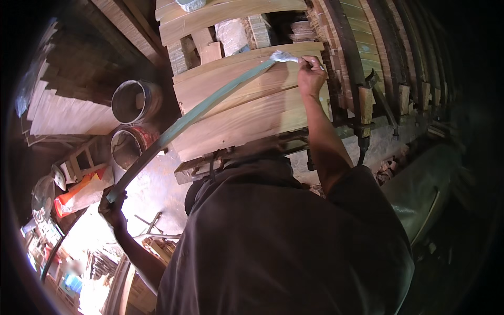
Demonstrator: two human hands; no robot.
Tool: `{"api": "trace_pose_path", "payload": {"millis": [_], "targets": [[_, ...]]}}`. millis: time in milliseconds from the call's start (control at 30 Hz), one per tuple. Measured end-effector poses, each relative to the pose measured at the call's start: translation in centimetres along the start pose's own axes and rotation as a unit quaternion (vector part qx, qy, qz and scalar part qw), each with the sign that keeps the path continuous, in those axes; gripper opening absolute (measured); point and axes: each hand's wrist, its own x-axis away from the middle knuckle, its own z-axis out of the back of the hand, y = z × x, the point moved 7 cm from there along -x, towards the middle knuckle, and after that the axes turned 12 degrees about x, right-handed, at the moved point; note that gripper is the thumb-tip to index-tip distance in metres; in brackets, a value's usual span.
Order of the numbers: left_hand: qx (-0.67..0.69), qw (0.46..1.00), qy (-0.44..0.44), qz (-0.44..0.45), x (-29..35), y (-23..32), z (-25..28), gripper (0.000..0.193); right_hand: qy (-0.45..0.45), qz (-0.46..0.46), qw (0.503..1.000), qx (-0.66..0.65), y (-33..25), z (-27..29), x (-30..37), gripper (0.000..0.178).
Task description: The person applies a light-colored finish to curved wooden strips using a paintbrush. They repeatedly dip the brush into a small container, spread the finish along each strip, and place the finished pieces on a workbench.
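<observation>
In my left hand, low on the left, is the near end of a long narrow wooden strip. The strip slants up to the right across wide pale boards, and its edge has a pale greenish sheen. My right hand is closed around the handle of a brush with whitish bristles. Those bristles are at the far end of the strip, seemingly touching it. Both hands are apart, the right one over the boards and the left one beyond their near left corner.
Two open buckets stand left of the boards, near stacked planks. Wood blocks lie behind the boards. On the right are a row of dark timbers and a hammer-like tool. An orange-and-white sack lies far left.
</observation>
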Motion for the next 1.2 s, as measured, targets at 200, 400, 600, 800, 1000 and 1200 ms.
{"api": "trace_pose_path", "payload": {"millis": [200,400,600,800,1000,1200], "targets": [[0.02,1.0,0.008,-0.003,-0.2,0.9,-1.4,0.018,-0.078,0.12,0.99,0.012,-7.8,2.2,4.3,0.011],[0.007,1.0,0.017,0.0,0.4,0.9,-1.8,0.022,-0.169,0.257,0.947,-0.09,-19.9,2.5,11.5,0.015],[0.02,0.996,0.054,0.065,-0.3,1.9,-2.1,0.025,-0.267,0.341,0.875,-0.216,-31.2,1.9,17.7,0.011],[0.058,0.993,0.054,0.091,0.2,1.7,-2.2,0.022,-0.354,0.375,0.804,-0.294,-38.7,0.0,22.8,0.01],[-0.002,0.995,0.072,0.075,0.2,1.8,-1.7,0.024,-0.401,0.366,0.762,-0.353,-45.1,-3.3,28.0,0.01],[0.074,0.992,0.071,0.077,0.0,0.5,-1.6,0.024,-0.47,0.259,0.762,-0.362,-41.6,-6.5,28.3,0.006]]}}
